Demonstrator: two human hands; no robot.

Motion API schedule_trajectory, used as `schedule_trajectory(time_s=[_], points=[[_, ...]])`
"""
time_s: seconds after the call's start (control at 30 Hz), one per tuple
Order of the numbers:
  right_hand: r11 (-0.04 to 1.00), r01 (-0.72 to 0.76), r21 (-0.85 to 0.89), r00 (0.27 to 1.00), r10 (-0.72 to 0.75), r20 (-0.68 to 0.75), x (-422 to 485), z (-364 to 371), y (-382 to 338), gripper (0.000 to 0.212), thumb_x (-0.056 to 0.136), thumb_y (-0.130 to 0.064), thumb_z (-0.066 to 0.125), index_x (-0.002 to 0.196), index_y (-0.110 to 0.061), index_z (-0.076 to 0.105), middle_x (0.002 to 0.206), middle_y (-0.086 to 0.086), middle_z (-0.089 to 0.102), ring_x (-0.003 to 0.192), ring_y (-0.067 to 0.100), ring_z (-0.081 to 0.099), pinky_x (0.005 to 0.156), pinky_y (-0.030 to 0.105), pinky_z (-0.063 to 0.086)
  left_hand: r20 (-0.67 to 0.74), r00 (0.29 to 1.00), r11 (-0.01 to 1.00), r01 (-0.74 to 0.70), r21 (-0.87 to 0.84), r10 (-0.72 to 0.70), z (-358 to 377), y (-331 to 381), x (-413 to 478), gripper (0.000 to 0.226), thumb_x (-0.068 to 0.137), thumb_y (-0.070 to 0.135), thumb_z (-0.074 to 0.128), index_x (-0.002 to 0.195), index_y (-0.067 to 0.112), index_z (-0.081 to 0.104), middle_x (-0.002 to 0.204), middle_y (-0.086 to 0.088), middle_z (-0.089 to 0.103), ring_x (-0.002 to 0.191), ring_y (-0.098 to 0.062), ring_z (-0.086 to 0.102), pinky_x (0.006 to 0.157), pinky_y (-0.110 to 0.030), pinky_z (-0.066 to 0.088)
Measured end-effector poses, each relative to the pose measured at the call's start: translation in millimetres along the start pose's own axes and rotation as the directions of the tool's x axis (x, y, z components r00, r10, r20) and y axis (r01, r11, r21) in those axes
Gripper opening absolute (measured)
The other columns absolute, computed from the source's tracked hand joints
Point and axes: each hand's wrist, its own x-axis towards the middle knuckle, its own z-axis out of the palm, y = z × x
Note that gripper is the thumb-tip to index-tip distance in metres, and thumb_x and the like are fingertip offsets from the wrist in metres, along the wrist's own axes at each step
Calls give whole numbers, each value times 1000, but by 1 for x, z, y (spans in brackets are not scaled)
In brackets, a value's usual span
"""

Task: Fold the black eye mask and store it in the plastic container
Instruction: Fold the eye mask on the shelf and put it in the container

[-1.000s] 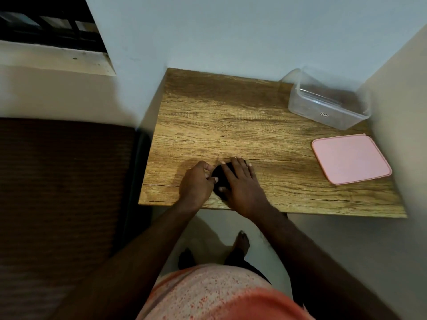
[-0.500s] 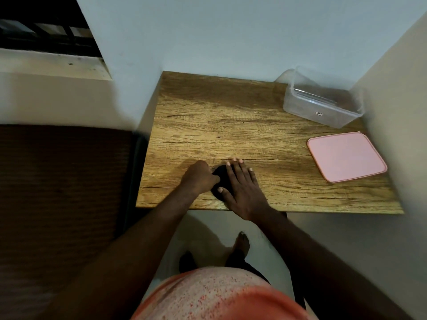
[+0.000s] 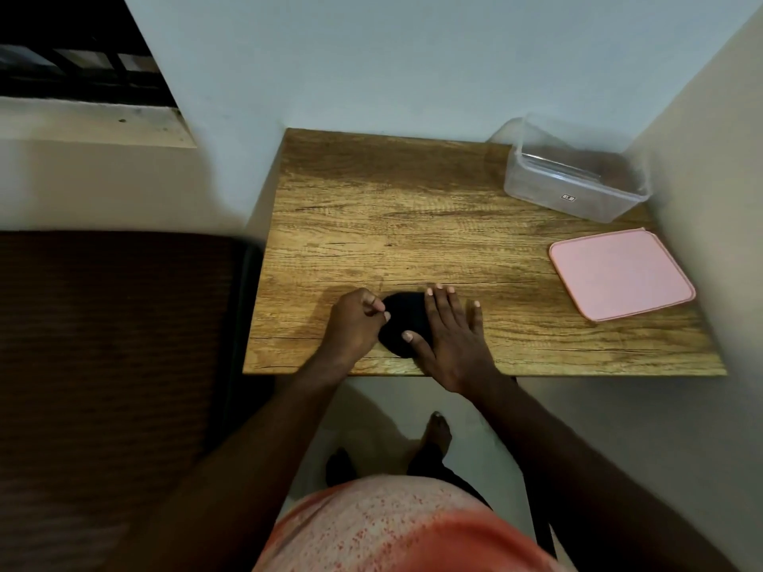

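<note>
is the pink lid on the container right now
No, the pink lid lies flat on the table, beside the open container.

small black matt cloth eye mask (image 3: 402, 324) | rectangular brown wood-grain table (image 3: 413, 225), low sheen | clear glossy plastic rectangular container (image 3: 574, 196), far right | flat pink matt smooth lid (image 3: 621, 274), right

My right hand (image 3: 450, 338) has slid toward 3 o'clock, fingers spread wider, baring more of the mask (image 3: 402, 322) by my left hand (image 3: 356, 324).
</note>
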Motion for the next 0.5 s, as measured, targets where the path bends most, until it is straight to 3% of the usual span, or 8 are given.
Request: schedule_trajectory(time_s=[0.1, 0.2, 0.3, 0.37, 0.5], points=[[999, -46, 6, 998, 46, -39, 5, -14, -20, 91, 88, -66, -5, 156, -7, 6, 165, 12, -2, 152, 26, -9, 119, 49, -12, 53, 999, 1000, -9, 9, 9, -1, -1, 2, 15, 85, 7, 68, 78, 19, 63, 83, -3, 68, 81, -17, 64, 77, -41, 57], [980, 97, 172, 994, -86, -73, 8, -14, -45, 80, 95, -57, 3, 156, -6, 9, 165, 14, 3, 152, 24, -4, 123, 46, 0, 71, 997, 999, -16, -32, 18, -3, -3, 2, 16, 86, 1, 65, 81, 16, 65, 81, -4, 69, 78, -16, 64, 67, -32, 53], [982, 154, 108, 988, -149, -52, 5, 6, -38, 78, 98, -59, 12, 156, -7, 7, 165, 11, 2, 152, 21, -7, 123, 46, 3, 73, 997, 999, -10, -41, 13, -4, -3, 1, 11, 87, 0, 65, 90, 10, 68, 86, -3, 69, 80, -13, 64, 72, -29, 53], [992, 123, 34, 992, -121, -38, -2, 14, -24, 85, 95, -67, 10, 156, -8, 4, 165, 10, -2, 152, 22, -10, 123, 46, 0, 67, 998, 1000, 10, -29, -8, -3, -2, 1, 10, 88, 2, 65, 95, 8, 69, 92, -8, 70, 84, -16, 66, 75, -32, 55], [996, -32, 81, 999, 33, -18, -12, 10, -5, 95, 88, -75, 1, 155, -9, -6, 164, 12, -10, 151, 25, -13, 123, 47, -3, 64, 998, 999, 3, -33, -1, -1, -3, 0, 9, 88, 5, 64, 95, 10, 68, 93, -8, 70, 88, -19, 68, 80, -38, 58]])
